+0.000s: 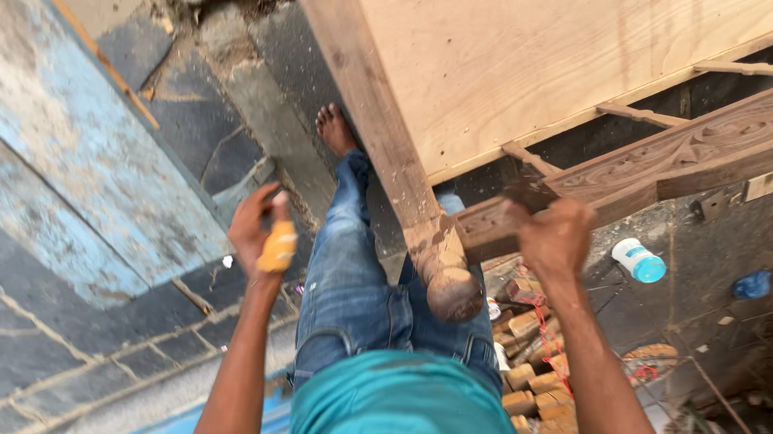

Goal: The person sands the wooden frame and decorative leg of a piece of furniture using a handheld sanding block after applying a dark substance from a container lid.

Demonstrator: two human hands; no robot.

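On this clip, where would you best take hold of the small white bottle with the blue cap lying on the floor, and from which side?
Grip the white bottle across its body, just behind the blue cap, coming from above. It appears to lie on its side on the dark floor, with nothing close around it, so the rounded sides look free for fingers to close on.

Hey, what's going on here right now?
A person in jeans and a teal shirt stands barefoot against a wooden bed frame tipped on its side. The left hand holds a small orange object away from the wood. The right hand grips the carved rail near the rounded post. Wood offcuts and a white container with a blue cap lie on the ground.
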